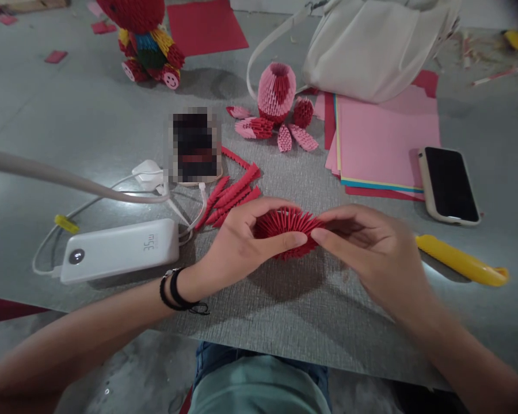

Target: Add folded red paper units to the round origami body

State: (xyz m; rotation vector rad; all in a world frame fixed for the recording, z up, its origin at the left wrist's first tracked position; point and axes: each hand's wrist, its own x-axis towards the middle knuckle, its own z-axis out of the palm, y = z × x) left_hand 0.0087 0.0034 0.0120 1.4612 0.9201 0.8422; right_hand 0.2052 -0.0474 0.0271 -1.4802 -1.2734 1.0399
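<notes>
Between my two hands is a red ring of folded paper pieces (288,223), its pointed tips fanning outward just above the table. My left hand (250,233) wraps its left side, the thumb lying across the front and the fingers behind. At the ring's right edge my right hand (366,244) pinches with thumb and fingertips; its other fingers are partly hidden. Just beyond my left hand lie red strips of nested folded paper (235,195). A pink and red folded-paper vase shape (277,95) stands farther back, with small petal-like pieces (254,127) around its base.
A white power bank (121,251) with cables lies left, near a pixelated phone-like object (194,146). To the right are a yellow utility knife (461,260), a phone (451,185) and stacked coloured paper (388,138). A white bag (371,46) and a paper figure (149,49) stand behind.
</notes>
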